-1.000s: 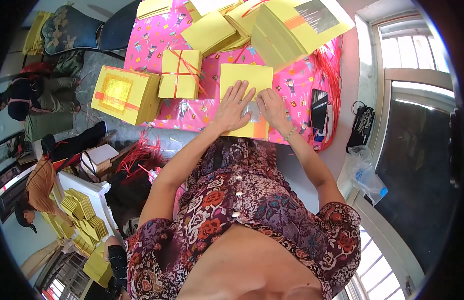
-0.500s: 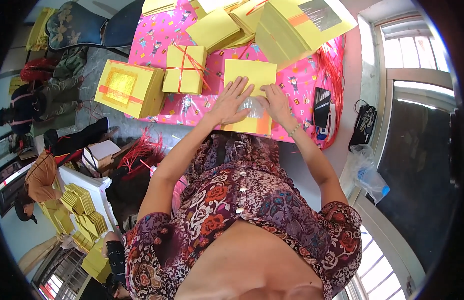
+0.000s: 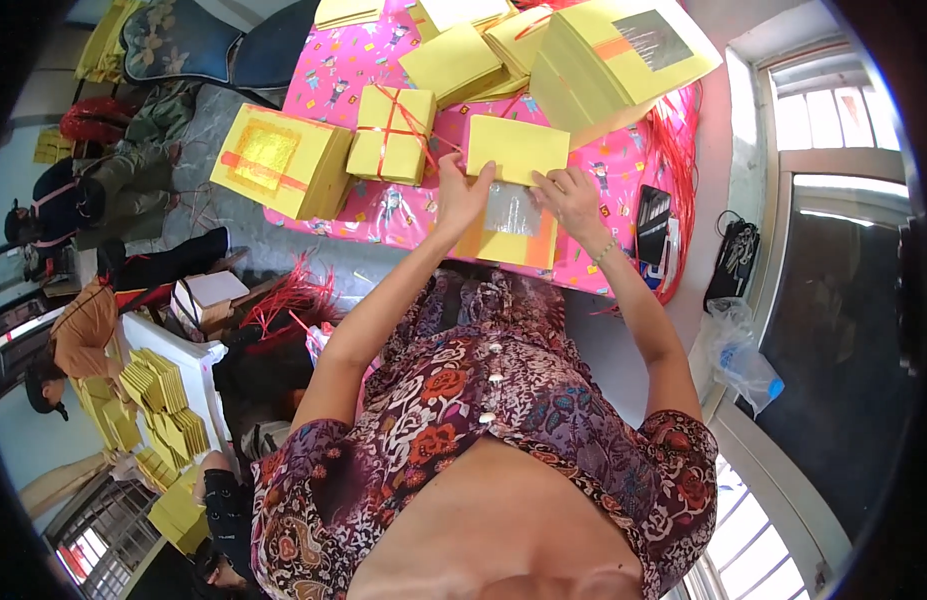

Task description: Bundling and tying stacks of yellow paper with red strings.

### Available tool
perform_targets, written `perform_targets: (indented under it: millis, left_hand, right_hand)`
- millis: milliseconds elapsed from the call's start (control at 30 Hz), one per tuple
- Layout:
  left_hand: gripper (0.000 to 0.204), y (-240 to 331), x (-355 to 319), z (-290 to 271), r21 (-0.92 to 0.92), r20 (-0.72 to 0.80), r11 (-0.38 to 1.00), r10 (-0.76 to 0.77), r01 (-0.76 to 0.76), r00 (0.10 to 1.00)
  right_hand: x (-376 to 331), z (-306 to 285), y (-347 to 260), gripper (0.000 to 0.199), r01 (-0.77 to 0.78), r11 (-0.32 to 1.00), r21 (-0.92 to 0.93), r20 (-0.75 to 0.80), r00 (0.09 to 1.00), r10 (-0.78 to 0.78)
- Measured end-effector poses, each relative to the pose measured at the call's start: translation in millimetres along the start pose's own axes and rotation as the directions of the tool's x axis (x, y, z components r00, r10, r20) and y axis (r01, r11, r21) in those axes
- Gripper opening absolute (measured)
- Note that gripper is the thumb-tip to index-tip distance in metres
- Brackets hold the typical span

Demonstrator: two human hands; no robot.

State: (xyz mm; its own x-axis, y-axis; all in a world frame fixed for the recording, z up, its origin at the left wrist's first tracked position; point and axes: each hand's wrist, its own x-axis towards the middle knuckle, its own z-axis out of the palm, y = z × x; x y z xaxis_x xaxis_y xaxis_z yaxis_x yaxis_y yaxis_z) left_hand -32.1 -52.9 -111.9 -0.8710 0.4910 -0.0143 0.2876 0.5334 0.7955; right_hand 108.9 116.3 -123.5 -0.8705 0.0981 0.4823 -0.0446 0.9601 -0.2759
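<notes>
A yellow paper sheet (image 3: 518,147) lies on the pink patterned table cover, its far part folded over toward me. Below the fold shows a silver patch (image 3: 513,212) with an orange band beside it. My left hand (image 3: 462,198) is at the left end of the fold, thumb on the paper and forefinger apart from it beyond the edge. On the right, my right hand (image 3: 571,203) has bent fingers bunched on the folded edge. Left of the sheet sits a yellow bundle (image 3: 391,135) tied with red string. Farther left stands a thick yellow stack (image 3: 283,165) with a gold square.
Yellow stacks (image 3: 453,65) and a large yellow bundle (image 3: 608,70) sit at the back. Red strings (image 3: 673,150) hang along the table's right side, near a dark phone (image 3: 653,215). People at left work beside a white table (image 3: 173,350) bearing yellow bundles.
My left hand has lifted from lying flat on the sheet and moved to the fold's left end. My right fingers have shifted along the fold. The whole view has shifted slightly.
</notes>
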Motion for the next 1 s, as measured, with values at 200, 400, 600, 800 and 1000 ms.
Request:
perform_targets:
  millis: [200,400,600,800,1000]
  left_hand:
    - [0.041,-16.3,15.3,-6.4,-0.568,0.291,0.755,-0.187,0.327,0.938]
    - [0.042,-28.3,-34.8,-101.3,-0.651,0.382,0.571,-0.323,0.5,0.866]
    - [0.04,-125.5,-102.0,-155.0,-0.617,0.463,0.36,-0.553,0.7,0.692]
    - [0.027,-175.4,-113.6,-139.5,-0.626,0.342,0.33,-0.698,0.707,0.629]
    - [0.022,-181.8,-109.2,-128.4,-0.645,0.325,0.329,-0.699,0.69,0.637]
  right_hand:
    - [19.3,-8.7,-18.4,0.032,0.053,0.998,0.036,-0.059,0.997,-0.051]
    - [42.2,-19.1,-42.6,0.03,-0.038,0.983,0.18,-0.119,0.991,0.06]
    - [100.4,22.1,-87.2,0.033,-0.429,0.748,0.507,0.236,0.903,0.358]
    - [123.0,120.3,-133.4,0.103,-0.823,0.431,0.37,0.687,0.555,0.469]
    - [119.7,124.0,-125.4,0.105,-0.762,0.513,0.394,0.611,0.635,0.473]
